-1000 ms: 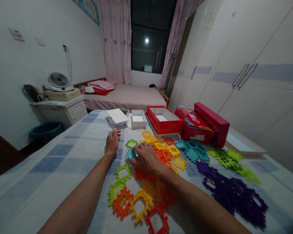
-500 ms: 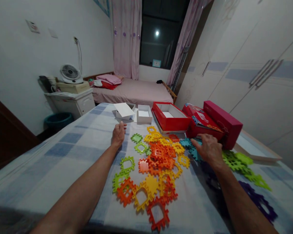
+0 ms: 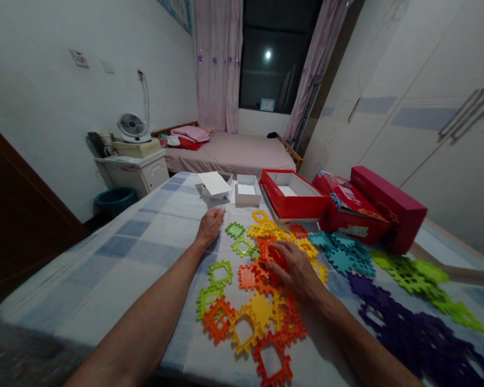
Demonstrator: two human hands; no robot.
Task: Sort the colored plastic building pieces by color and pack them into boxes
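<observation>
My left hand (image 3: 211,226) rests on the checked tablecloth, fingers curled in, with nothing visible in it. Just to its right lie a light green plastic building piece (image 3: 235,230) and a green frame piece (image 3: 242,246). Over the heap of orange interlocking pieces (image 3: 265,275) is my right hand (image 3: 298,269), thumb and fingers apart and touching the heap; part of the heap is hidden under it. Yellow pieces (image 3: 262,230) ring the orange ones. Nearer me are a yellow frame piece (image 3: 230,336) and a red-orange frame piece (image 3: 258,355).
Teal pieces (image 3: 342,252), lime green pieces (image 3: 411,277) and dark purple pieces (image 3: 419,333) lie in piles at the right. Along the back stand a small white box (image 3: 248,196), an open red box (image 3: 302,207) and a closed red box (image 3: 358,226). A bed (image 3: 237,153) is beyond.
My right hand has moved left from the teal pile onto the orange heap, uncovering the teal and purple pieces. My left hand stays resting on the cloth. The view has shifted slightly.
</observation>
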